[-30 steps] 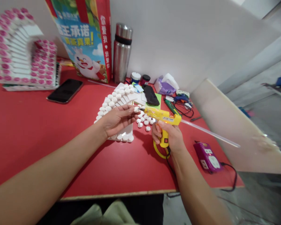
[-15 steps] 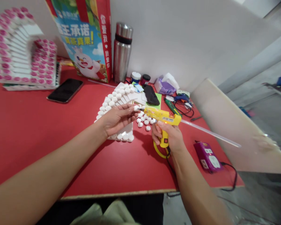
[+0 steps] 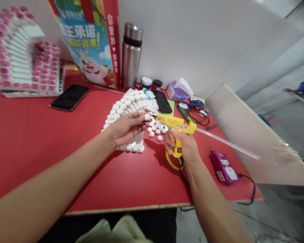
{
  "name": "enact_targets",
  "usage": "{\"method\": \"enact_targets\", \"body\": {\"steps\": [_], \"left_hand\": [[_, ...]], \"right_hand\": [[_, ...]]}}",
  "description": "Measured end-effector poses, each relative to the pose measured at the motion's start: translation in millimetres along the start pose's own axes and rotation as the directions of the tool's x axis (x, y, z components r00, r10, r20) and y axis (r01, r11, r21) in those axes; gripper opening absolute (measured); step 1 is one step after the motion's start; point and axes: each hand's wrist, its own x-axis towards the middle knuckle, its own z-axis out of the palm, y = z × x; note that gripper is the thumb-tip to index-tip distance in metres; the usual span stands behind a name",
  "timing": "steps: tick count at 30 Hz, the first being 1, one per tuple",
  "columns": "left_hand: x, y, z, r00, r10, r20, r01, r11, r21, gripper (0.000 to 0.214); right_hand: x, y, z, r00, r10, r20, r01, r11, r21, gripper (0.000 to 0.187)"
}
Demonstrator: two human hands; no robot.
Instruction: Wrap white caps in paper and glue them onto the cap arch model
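Observation:
Between the fingertips of my left hand (image 3: 128,128) is a small round white piece (image 3: 147,117), pinched near the tip of a yellow hot glue gun (image 3: 176,125). My right hand (image 3: 184,143) is wrapped round the gun's handle, and a long clear glue stick (image 3: 229,143) sticks out of its back. Whether the nozzle touches the piece I cannot tell. Under my left hand lies a white board (image 3: 135,139), edged with rows of round white pieces and partly hidden by the hand. Several loose white pieces (image 3: 158,131) are scattered on the red table beside it.
A phone (image 3: 69,97) and a pink-and-white decorated structure (image 3: 22,57) are on the left. Behind stand a printed bag (image 3: 91,44) and a steel flask (image 3: 132,55). A purple power adapter (image 3: 224,168) with a cord sits on the right, near a tissue pack (image 3: 179,90).
The whole view has shifted very slightly. Both hands keep nearly the same pose, with the white piece and the glue gun tip still close together.

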Motion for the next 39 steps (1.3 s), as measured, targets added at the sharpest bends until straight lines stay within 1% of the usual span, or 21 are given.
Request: {"method": "enact_targets", "body": {"steps": [5, 13, 16, 19, 21, 22, 23, 24, 25, 27, 29, 30, 31, 32, 33, 35, 37, 39], "left_hand": [[0.6, 1.4, 1.9, 0.999, 0.033, -0.024, -0.033, 0.999, -0.029, 0.016], [1.9, 0.9, 1.2, 0.997, 0.054, -0.050, -0.056, 0.997, -0.047, 0.015], [1.6, 0.8, 3.1, 0.996, 0.072, -0.059, -0.074, 0.996, -0.044, 0.015], [0.9, 0.2, 4.7, 0.989, 0.132, -0.071, -0.131, 0.991, 0.026, 0.013], [0.4, -0.3, 3.5, 0.973, 0.227, -0.035, -0.218, 0.960, 0.174, 0.008], [0.2, -0.4, 2.1, 0.960, 0.281, 0.005, -0.271, 0.920, 0.283, 0.010], [-0.1, -0.4, 0.3, 0.941, 0.333, 0.056, -0.326, 0.854, 0.406, 0.014], [-0.4, -0.2, -1.9, 0.918, 0.380, 0.116, -0.380, 0.755, 0.534, 0.017], [-0.6, 0.0, -4.2, 0.889, 0.420, 0.182, -0.429, 0.629, 0.648, 0.019], [-0.8, 0.2, -8.7, 0.821, 0.461, 0.337, -0.509, 0.325, 0.797, 0.017], [-0.2, -0.3, -12.8, 0.758, 0.429, 0.491, -0.552, 0.022, 0.833, 0.017], [0.6, -0.8, -14.6, 0.740, 0.389, 0.548, -0.555, -0.106, 0.825, 0.018], [1.5, -1.6, -16.2, 0.733, 0.345, 0.586, -0.547, -0.214, 0.809, 0.019], [2.7, -2.5, -17.6, 0.733, 0.305, 0.609, -0.531, -0.305, 0.791, 0.020], [3.9, -3.4, -18.8, 0.736, 0.271, 0.620, -0.514, -0.373, 0.773, 0.021], [6.1, -5.2, -20.7, 0.745, 0.227, 0.627, -0.487, -0.457, 0.744, 0.021], [7.6, -6.4, -21.7, 0.748, 0.212, 0.629, -0.472, -0.497, 0.728, 0.020], [8.0, -6.9, -21.9, 0.746, 0.204, 0.634, -0.470, -0.514, 0.717, 0.020]], "right_hand": [[-0.1, -0.8, 0.8, 1.000, 0.004, 0.008, -0.005, 1.000, 0.014, 0.039], [-0.6, -1.7, 3.3, 0.999, 0.019, 0.025, -0.020, 1.000, 0.010, 0.041], [-0.1, -0.9, 3.4, 0.998, 0.035, 0.048, -0.036, 0.999, 0.023, 0.042], [0.6, 0.1, 1.8, 0.995, 0.030, 0.099, -0.036, 0.997, 0.067, 0.041], [1.2, 0.5, -0.3, 0.993, 0.004, 0.116, -0.019, 0.993, 0.120, 0.040], [1.5, 0.5, -1.5, 0.993, -0.008, 0.114, -0.008, 0.990, 0.144, 0.040], [1.9, 0.5, -2.7, 0.995, -0.017, 0.103, 0.000, 0.987, 0.163, 0.040], [2.3, 0.4, -3.8, 0.996, -0.022, 0.089, 0.006, 0.984, 0.177, 0.040], [2.6, 0.3, -4.8, 0.997, -0.027, 0.075, 0.012, 0.982, 0.187, 0.041], [3.3, 0.1, -6.2, 0.998, -0.029, 0.052, 0.018, 0.980, 0.200, 0.042], [3.7, 0.1, -6.8, 0.999, -0.024, 0.041, 0.015, 0.979, 0.203, 0.042], [3.8, 0.1, -6.9, 0.999, -0.022, 0.038, 0.013, 0.979, 0.203, 0.042], [3.9, 0.0, -6.9, 0.999, -0.021, 0.037, 0.013, 0.979, 0.204, 0.042], [4.0, 0.0, -7.0, 0.999, -0.022, 0.037, 0.014, 0.978, 0.206, 0.041], [4.1, 0.0, -7.1, 0.999, -0.025, 0.038, 0.017, 0.978, 0.209, 0.041], [4.3, -0.1, -7.7, 0.999, -0.027, 0.042, 0.017, 0.976, 0.217, 0.041], [4.6, -0.1, -8.7, 0.998, -0.023, 0.054, 0.010, 0.975, 0.224, 0.041], [4.8, 0.0, -9.8, 0.998, -0.019, 0.063, 0.004, 0.974, 0.228, 0.042]]}}
